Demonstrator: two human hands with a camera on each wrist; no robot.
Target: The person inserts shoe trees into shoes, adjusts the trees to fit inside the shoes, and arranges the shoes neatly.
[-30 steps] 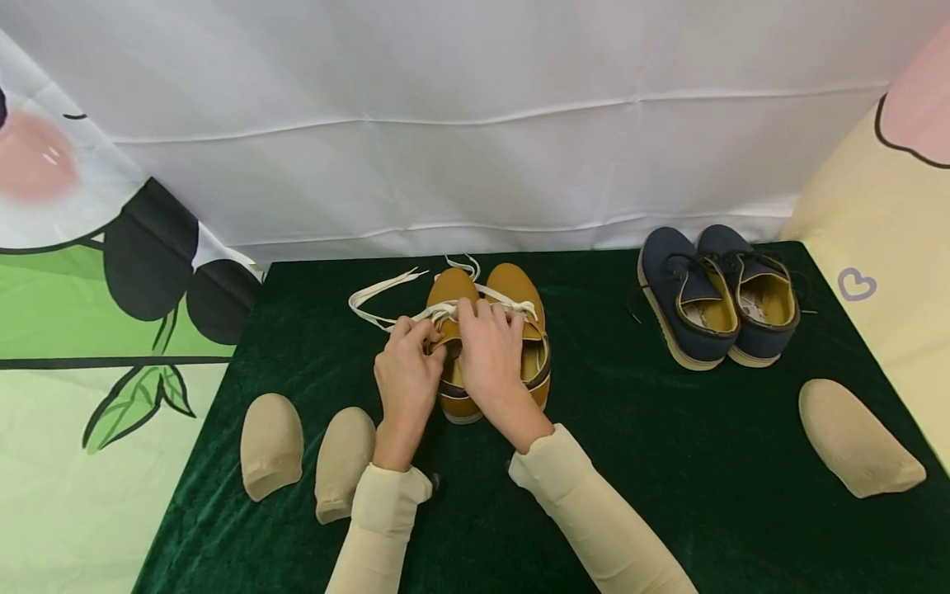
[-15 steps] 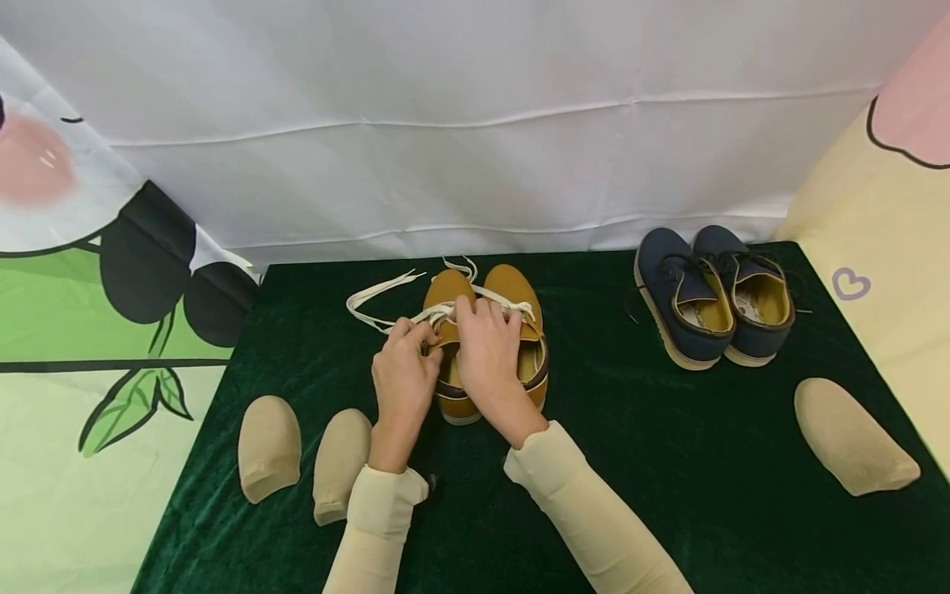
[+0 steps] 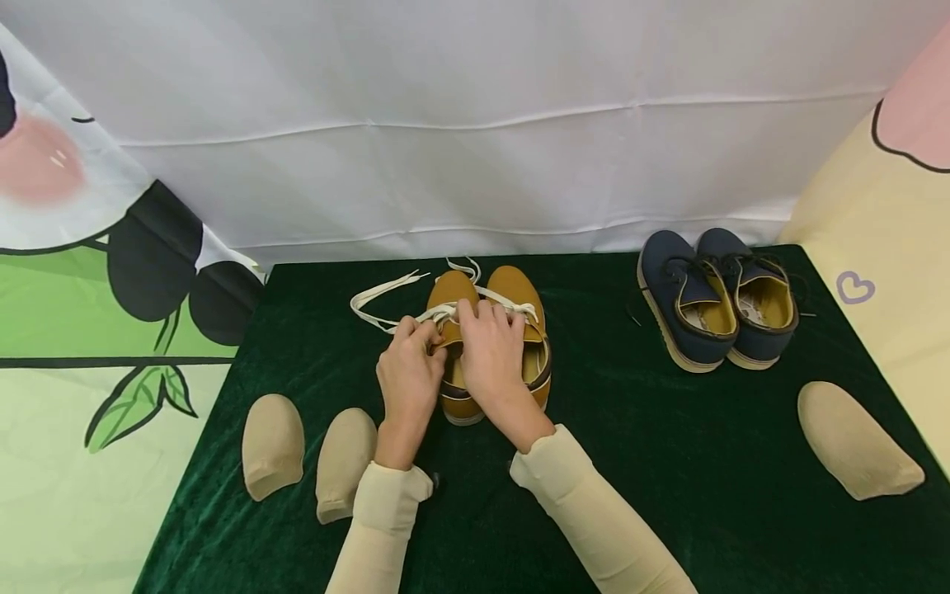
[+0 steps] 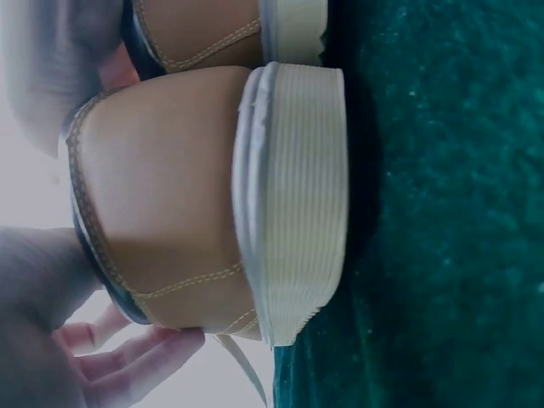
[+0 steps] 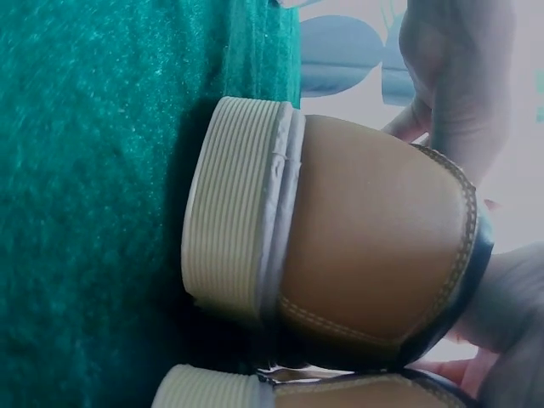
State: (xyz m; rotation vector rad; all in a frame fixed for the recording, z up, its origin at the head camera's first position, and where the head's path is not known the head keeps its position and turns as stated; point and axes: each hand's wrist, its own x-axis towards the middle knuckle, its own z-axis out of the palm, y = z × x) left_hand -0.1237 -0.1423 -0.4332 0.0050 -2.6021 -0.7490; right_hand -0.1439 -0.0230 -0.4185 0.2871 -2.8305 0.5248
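A pair of tan shoes stands side by side, toes away from me, the left shoe [image 3: 451, 287] and the right shoe [image 3: 514, 285]. White laces [image 3: 359, 304] trail off to the left from the left shoe. My left hand [image 3: 408, 375] grips that shoe's opening on its outer side; in the left wrist view, its fingers [image 4: 140, 365] lie against the leather. Across the inner side of the same opening, my right hand [image 3: 491, 355] holds the edge near the laces, its fingertips partly hidden. The right shoe's lace [image 3: 525, 309] looks knotted.
Navy shoes [image 3: 686, 289] with dark laces stand at the back right. Beige shoe-shaped inserts lie at the left, one outer [image 3: 272, 445] and one inner [image 3: 345, 462], with another [image 3: 853, 441] at the right. Green cloth [image 3: 631, 478] covers the table before a white curtain [image 3: 475, 181].
Both hands stay on the left tan shoe with hardly any movement. The whole head view shifts slightly; the shoes and laces keep their places.
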